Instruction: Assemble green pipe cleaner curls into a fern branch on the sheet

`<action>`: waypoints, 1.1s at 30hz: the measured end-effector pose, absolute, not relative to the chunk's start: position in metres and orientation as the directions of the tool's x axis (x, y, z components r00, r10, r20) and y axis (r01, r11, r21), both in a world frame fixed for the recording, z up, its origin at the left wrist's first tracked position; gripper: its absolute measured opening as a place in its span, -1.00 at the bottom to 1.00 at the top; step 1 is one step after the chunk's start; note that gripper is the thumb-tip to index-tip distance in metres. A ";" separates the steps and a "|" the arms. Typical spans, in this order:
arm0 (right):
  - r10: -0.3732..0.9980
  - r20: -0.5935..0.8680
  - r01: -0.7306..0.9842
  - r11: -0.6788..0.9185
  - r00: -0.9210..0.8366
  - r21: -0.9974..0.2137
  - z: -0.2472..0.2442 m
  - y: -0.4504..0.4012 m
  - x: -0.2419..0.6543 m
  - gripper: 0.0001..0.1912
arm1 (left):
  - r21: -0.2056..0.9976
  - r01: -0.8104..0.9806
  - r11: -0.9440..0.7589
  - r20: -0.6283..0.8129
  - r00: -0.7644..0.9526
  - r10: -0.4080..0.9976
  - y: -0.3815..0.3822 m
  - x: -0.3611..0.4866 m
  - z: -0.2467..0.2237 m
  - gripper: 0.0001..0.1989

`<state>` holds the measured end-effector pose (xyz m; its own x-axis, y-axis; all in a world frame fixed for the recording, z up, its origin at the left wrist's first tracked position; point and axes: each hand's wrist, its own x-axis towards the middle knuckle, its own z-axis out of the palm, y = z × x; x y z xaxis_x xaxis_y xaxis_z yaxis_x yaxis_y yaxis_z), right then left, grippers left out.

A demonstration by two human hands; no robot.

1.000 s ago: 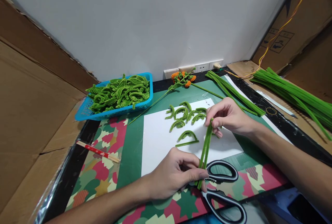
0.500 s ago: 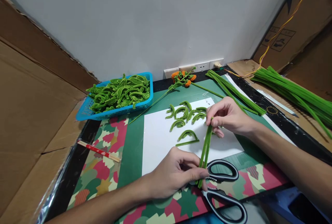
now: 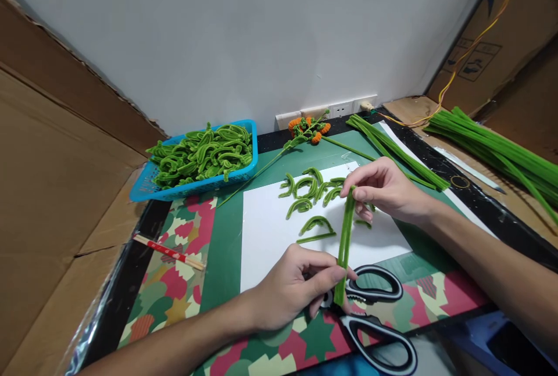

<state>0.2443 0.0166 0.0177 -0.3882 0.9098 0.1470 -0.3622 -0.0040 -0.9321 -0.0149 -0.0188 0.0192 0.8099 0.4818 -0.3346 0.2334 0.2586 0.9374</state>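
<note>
Green fuzzy stems (image 3: 346, 228) stand nearly upright between my hands. My left hand (image 3: 300, 289) pinches them near the lower end, with a short length sticking out below the fingers. At their top, my right hand (image 3: 379, 190) grips the end between thumb and forefinger. Behind the hands, several curved green pieces (image 3: 306, 188) lie on a white sheet (image 3: 265, 236), along with an arch-shaped piece above a straight one (image 3: 316, 237). Black and grey scissors (image 3: 379, 335) lie beneath and right of my left hand, partly hidden by it.
A blue basket (image 3: 196, 190) heaped with curled green pieces is at the back left. Chopsticks (image 3: 168, 251) lie at left. An orange flower stem (image 3: 307, 129) rests near the wall socket (image 3: 340, 110). Long green stems (image 3: 492, 149) lie at right, beside a yellow wire (image 3: 471, 50).
The stems' lower ends have drawn closer together and stick out less below my left hand. My right hand has shifted slightly up and left, still holding the top.
</note>
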 end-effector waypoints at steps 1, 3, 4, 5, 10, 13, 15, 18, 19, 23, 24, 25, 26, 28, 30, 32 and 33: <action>0.911 0.146 -0.363 -0.004 -0.387 -0.932 0.017 0.016 0.244 -0.78 | 0.936 0.237 0.261 -0.339 0.807 0.484 -0.019 -0.015 0.019 -0.49; 0.910 0.153 -0.367 0.001 -0.386 -0.930 0.016 0.016 0.245 -0.81 | 0.933 0.238 0.270 -0.346 0.802 0.487 -0.018 -0.014 0.020 -0.50; 0.910 0.157 -0.368 0.005 -0.384 -0.930 0.015 0.016 0.245 -0.82 | 0.932 0.236 0.276 -0.348 0.800 0.488 -0.018 -0.014 0.020 -0.51; 0.911 0.160 -0.369 0.009 -0.380 -0.930 0.014 0.016 0.245 -0.82 | 0.930 0.233 0.283 -0.349 0.799 0.490 -0.018 -0.014 0.021 -0.52; 0.928 0.171 -0.352 0.046 -0.332 -0.935 0.014 0.017 0.243 -0.80 | 0.919 0.228 0.321 -0.370 0.778 0.507 -0.019 -0.012 0.020 -0.55; 0.932 0.191 -0.351 0.076 -0.308 -0.933 0.015 0.017 0.242 -0.80 | 0.919 0.226 0.324 -0.373 0.767 0.522 -0.019 -0.012 0.018 -0.55; 0.936 0.201 -0.355 0.090 -0.289 -0.930 0.017 0.016 0.242 -0.80 | 0.920 0.216 0.326 -0.368 0.764 0.531 -0.019 -0.013 0.017 -0.54; 0.938 0.212 -0.357 0.105 -0.274 -0.928 0.018 0.016 0.243 -0.79 | 0.920 0.203 0.335 -0.366 0.753 0.547 -0.020 -0.014 0.015 -0.56; 0.935 0.215 -0.355 0.107 -0.282 -0.929 0.017 0.016 0.243 -0.79 | 0.919 0.201 0.338 -0.366 0.751 0.549 -0.020 -0.014 0.015 -0.56; 0.916 0.210 -0.332 0.092 -0.341 -0.939 0.016 0.016 0.244 -0.81 | 0.919 0.196 0.342 -0.364 0.757 0.543 -0.020 -0.014 0.014 -0.57; 0.912 0.203 -0.322 0.084 -0.356 -0.943 0.016 0.015 0.245 -0.81 | 0.919 0.193 0.344 -0.362 0.758 0.542 -0.020 -0.014 0.014 -0.57; 0.907 0.195 -0.311 0.076 -0.373 -0.948 0.016 0.015 0.245 -0.80 | 0.919 0.189 0.345 -0.360 0.758 0.544 -0.020 -0.013 0.014 -0.57; 0.901 0.184 -0.299 0.065 -0.392 -0.952 0.016 0.015 0.245 -0.79 | 0.920 0.187 0.344 -0.358 0.758 0.546 -0.020 -0.013 0.014 -0.57; 0.883 0.162 -0.280 0.037 -0.440 -0.959 0.018 0.014 0.245 -0.78 | 0.922 0.183 0.341 -0.353 0.759 0.547 -0.019 -0.013 0.014 -0.58; 0.860 0.141 -0.273 0.003 -0.490 -0.962 0.019 0.014 0.244 -0.78 | 0.925 0.181 0.335 -0.347 0.763 0.546 -0.019 -0.014 0.013 -0.58; 0.839 0.127 -0.276 -0.029 -0.530 -0.961 0.019 0.013 0.243 -0.79 | 0.927 0.176 0.332 -0.341 0.765 0.547 -0.018 -0.014 0.013 -0.58; 0.832 0.122 -0.281 -0.042 -0.542 -0.959 0.019 0.013 0.242 -0.79 | 0.928 0.173 0.331 -0.338 0.765 0.548 -0.018 -0.014 0.014 -0.58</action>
